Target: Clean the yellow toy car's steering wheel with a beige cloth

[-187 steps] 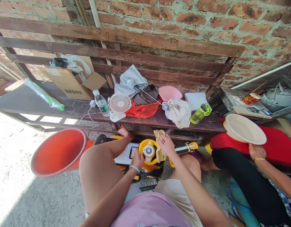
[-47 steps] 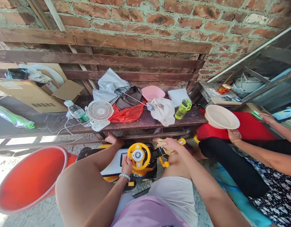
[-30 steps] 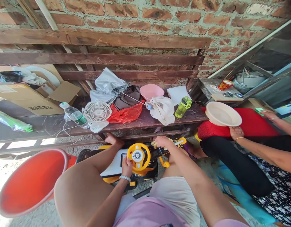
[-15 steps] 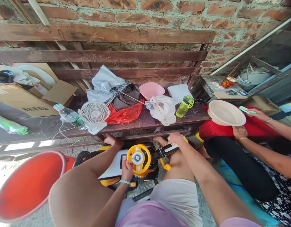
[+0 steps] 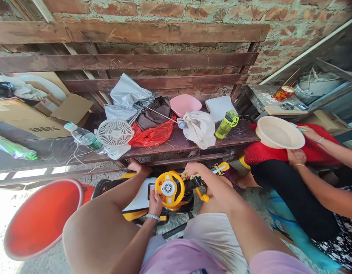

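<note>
The left hand (image 5: 155, 203) grasps the left rim of the yellow wheel (image 5: 169, 189), thumb up along it. The right hand (image 5: 194, 170) has its fingers curled round a yellowish cloth (image 5: 184, 176), mostly hidden under them, at the black arm (image 5: 190, 185) just right of the wheel. Both hands are at the toy (image 5: 137, 198), whose white body lies left of the left fingers; a yellow crank (image 5: 204, 196) hangs below the right fingers, and the arm's yellow tip (image 5: 223, 166) lies to their right.

Beyond the fingertips runs the bench (image 5: 176, 144). Ahead of the left fingers, on it, stand a fan (image 5: 114, 133) and a tilted bottle (image 5: 84, 136); ahead of the right fingers lie a red bag (image 5: 154, 133) and a white bag (image 5: 200, 129), with a green flask (image 5: 226, 125) farther right. Well left of the left fingers is a red bucket (image 5: 44, 217). Well right of the right fingers, a co-worker's hand (image 5: 296, 156) touches a pale basin (image 5: 280, 133).
</note>
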Demonstrator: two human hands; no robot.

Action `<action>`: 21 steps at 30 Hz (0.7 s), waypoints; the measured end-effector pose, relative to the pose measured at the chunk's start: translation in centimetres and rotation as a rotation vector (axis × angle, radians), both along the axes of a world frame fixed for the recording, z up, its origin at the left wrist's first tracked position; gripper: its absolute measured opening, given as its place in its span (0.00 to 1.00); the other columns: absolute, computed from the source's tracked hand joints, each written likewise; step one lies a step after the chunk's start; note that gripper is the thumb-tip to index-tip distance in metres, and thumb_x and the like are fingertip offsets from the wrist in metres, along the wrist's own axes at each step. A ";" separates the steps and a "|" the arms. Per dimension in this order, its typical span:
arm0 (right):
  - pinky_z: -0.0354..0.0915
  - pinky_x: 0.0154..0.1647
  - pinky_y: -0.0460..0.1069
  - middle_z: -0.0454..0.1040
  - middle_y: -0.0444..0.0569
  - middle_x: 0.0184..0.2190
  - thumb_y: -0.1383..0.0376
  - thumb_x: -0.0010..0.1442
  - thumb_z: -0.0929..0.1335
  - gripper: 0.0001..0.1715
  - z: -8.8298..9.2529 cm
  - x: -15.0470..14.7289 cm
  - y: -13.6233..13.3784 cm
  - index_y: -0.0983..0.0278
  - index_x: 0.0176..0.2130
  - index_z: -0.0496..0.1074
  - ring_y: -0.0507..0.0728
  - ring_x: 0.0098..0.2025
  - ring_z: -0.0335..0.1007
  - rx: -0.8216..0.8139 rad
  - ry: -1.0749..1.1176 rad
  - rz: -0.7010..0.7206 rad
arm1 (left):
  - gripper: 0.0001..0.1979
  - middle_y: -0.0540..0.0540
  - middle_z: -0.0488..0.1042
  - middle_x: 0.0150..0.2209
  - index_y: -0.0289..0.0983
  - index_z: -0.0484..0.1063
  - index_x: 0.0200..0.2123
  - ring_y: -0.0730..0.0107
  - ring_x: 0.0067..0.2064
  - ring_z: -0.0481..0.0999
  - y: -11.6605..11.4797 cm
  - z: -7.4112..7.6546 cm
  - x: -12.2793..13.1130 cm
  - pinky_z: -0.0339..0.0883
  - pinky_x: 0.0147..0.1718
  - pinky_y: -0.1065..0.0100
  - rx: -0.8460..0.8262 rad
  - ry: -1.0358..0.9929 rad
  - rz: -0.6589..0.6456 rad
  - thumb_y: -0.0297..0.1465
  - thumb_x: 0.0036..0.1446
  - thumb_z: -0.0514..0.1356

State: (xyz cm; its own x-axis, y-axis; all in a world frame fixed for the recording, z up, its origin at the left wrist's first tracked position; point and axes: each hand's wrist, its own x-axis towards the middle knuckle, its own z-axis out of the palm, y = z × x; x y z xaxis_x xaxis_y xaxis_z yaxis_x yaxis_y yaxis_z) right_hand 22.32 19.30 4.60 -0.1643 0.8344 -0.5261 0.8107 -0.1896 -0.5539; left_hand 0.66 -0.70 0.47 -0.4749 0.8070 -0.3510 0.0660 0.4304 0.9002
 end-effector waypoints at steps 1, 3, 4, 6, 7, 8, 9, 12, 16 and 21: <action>0.69 0.44 0.51 0.82 0.47 0.28 0.62 0.38 0.81 0.18 0.5 1.7 0.5 0.60 0.34 0.84 0.60 0.37 0.79 -0.017 -0.110 0.086 | 0.33 0.51 0.68 0.18 0.44 0.61 0.26 0.66 0.22 0.70 0.0 -0.1 0.0 0.66 0.27 0.63 0.008 -0.004 0.001 0.69 0.50 0.54; 0.68 0.48 0.52 0.84 0.52 0.37 0.63 0.42 0.81 0.21 1.9 5.5 1.4 0.59 0.39 0.85 0.63 0.45 0.80 -0.009 -0.369 0.272 | 0.33 0.51 0.67 0.17 0.44 0.60 0.25 0.67 0.22 0.69 0.0 -0.3 0.1 0.66 0.25 0.64 0.019 -0.009 0.012 0.69 0.50 0.54; 0.67 0.51 0.53 0.84 0.56 0.42 0.63 0.45 0.80 0.20 2.6 7.5 1.6 0.61 0.41 0.85 0.65 0.49 0.79 0.021 -0.460 0.291 | 0.32 0.52 0.67 0.17 0.44 0.60 0.25 0.67 0.21 0.68 0.0 -0.4 0.1 0.65 0.25 0.65 0.021 -0.009 0.019 0.68 0.50 0.54; 0.65 0.56 0.55 0.81 0.61 0.50 0.63 0.55 0.75 0.18 4.0 11.1 1.4 0.64 0.46 0.84 0.67 0.57 0.74 0.077 -0.567 0.290 | 0.31 0.52 0.66 0.17 0.44 0.60 0.25 0.68 0.21 0.68 0.1 -0.6 0.2 0.63 0.24 0.66 0.016 -0.012 0.030 0.67 0.50 0.55; 0.64 0.58 0.55 0.79 0.62 0.53 0.63 0.59 0.73 0.19 4.5 12.6 1.0 0.64 0.49 0.83 0.68 0.59 0.72 0.121 -0.599 0.257 | 0.31 0.53 0.66 0.17 0.44 0.60 0.26 0.68 0.21 0.68 0.1 -0.7 0.2 0.62 0.24 0.66 0.015 -0.013 0.034 0.66 0.50 0.55; 0.64 0.58 0.55 0.77 0.62 0.55 0.63 0.62 0.70 0.19 4.8 13.9 0.4 0.63 0.52 0.82 0.67 0.60 0.71 0.179 -0.628 0.211 | 0.30 0.52 0.65 0.17 0.44 0.60 0.26 0.68 0.21 0.68 0.2 -0.7 0.2 0.62 0.24 0.66 0.015 -0.014 0.034 0.65 0.51 0.55; 0.64 0.58 0.55 0.76 0.61 0.56 0.63 0.64 0.68 0.21 4.9 15.0 -0.5 0.62 0.55 0.80 0.67 0.60 0.70 0.245 -0.642 0.139 | 0.29 0.52 0.66 0.17 0.44 0.60 0.26 0.68 0.21 0.68 0.2 -0.7 0.2 0.62 0.24 0.66 0.017 -0.015 0.032 0.64 0.51 0.55; 0.67 0.55 0.54 0.74 0.59 0.54 0.61 0.68 0.64 0.27 3.9 17.0 -3.4 0.58 0.64 0.74 0.64 0.54 0.73 0.403 -0.562 -0.219 | 0.27 0.52 0.66 0.17 0.44 0.60 0.26 0.67 0.21 0.68 0.3 -0.6 0.2 0.63 0.25 0.65 0.028 -0.010 0.026 0.62 0.53 0.54; 0.69 0.52 0.58 0.75 0.63 0.52 0.59 0.69 0.61 0.34 0.8 17.5 -6.9 0.66 0.70 0.66 0.67 0.51 0.76 0.403 -0.371 -0.695 | 0.23 0.51 0.66 0.17 0.44 0.59 0.25 0.67 0.22 0.68 0.5 -0.2 0.2 0.64 0.26 0.65 0.020 0.020 0.023 0.57 0.57 0.54; 0.70 0.50 0.57 0.73 0.63 0.54 0.60 0.68 0.62 0.32 -1.5 13.2 -9.7 0.65 0.68 0.66 0.66 0.48 0.77 0.246 -0.400 -0.641 | 0.20 0.51 0.67 0.18 0.44 0.59 0.25 0.66 0.23 0.68 0.7 0.0 0.1 0.63 0.28 0.64 -0.026 0.071 0.012 0.52 0.60 0.52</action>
